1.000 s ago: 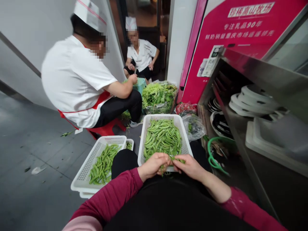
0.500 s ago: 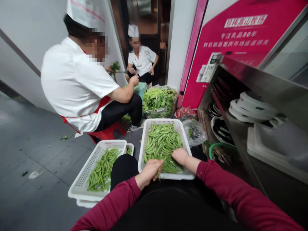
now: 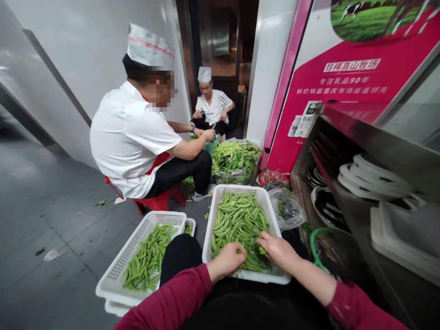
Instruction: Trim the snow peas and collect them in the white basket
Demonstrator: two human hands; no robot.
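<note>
A white perforated plastic basket (image 3: 208,243) rests on my lap, heaped with green pea pods (image 3: 240,215). My left hand (image 3: 229,259) is over the basket's near left part, fingers curled in a pinch; whatever they hold is hidden. At the near right side, my right hand (image 3: 280,250) has its fingers closed around small green bits (image 3: 262,250) that look like pod scraps. Both hands are just above the pods, a short way apart.
To my left, another white basket (image 3: 113,270) of pods sits on a stacked one. A co-worker (image 3: 137,133) sits on a red stool (image 3: 160,201), and another person (image 3: 213,105) sits behind. Leafy greens (image 3: 235,158) fill a bag ahead. A metal shelf (image 3: 347,201) and green-rimmed bin (image 3: 314,250) stand right.
The view has tilted up and shifted left. My right hand has turned and extended over the basket's right side, green bits now showing in it. The co-worker's hands have lowered.
</note>
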